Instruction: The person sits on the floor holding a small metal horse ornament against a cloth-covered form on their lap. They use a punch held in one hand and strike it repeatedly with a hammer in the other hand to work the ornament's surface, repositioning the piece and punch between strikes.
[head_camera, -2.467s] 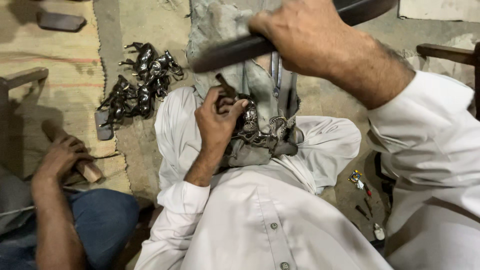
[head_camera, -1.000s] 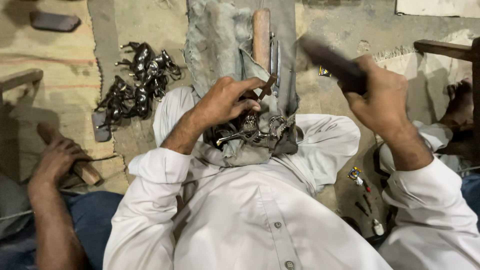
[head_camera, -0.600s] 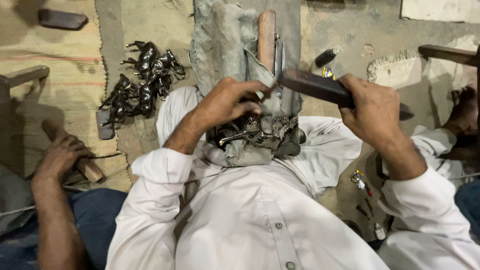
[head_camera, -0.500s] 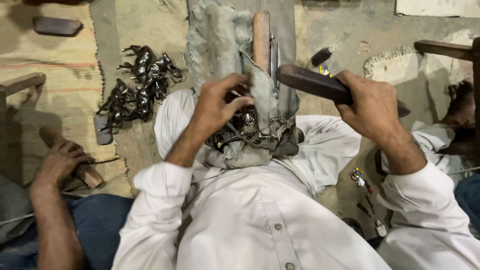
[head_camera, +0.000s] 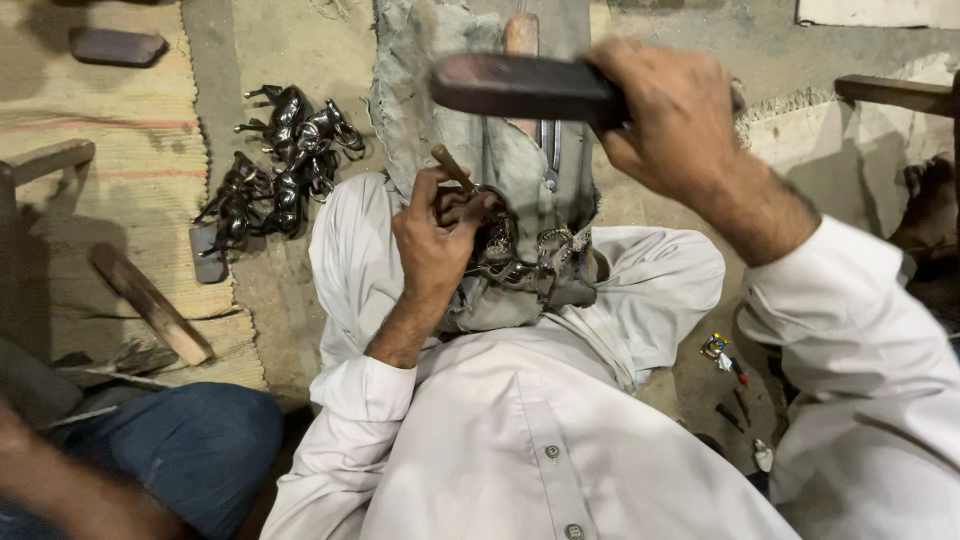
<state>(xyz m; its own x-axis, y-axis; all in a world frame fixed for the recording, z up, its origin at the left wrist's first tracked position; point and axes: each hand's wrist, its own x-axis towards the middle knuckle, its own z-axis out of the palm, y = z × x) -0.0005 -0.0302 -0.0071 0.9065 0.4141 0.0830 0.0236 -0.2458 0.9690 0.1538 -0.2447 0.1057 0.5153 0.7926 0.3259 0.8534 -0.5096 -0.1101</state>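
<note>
Hammer (head_camera: 520, 87) gripped in right hand (head_camera: 670, 115); left hand (head_camera: 435, 240) pinches a chisel (head_camera: 452, 168) against metal figurine (head_camera: 505, 255).

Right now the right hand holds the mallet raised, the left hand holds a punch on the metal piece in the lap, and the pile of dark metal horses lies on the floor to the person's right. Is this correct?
Not quite. The head view shows the horses on the floor to the person's left, beside the woven mat. The rest stands: the right hand holds the mallet raised, and the left hand holds the punch on the metal piece.
</note>
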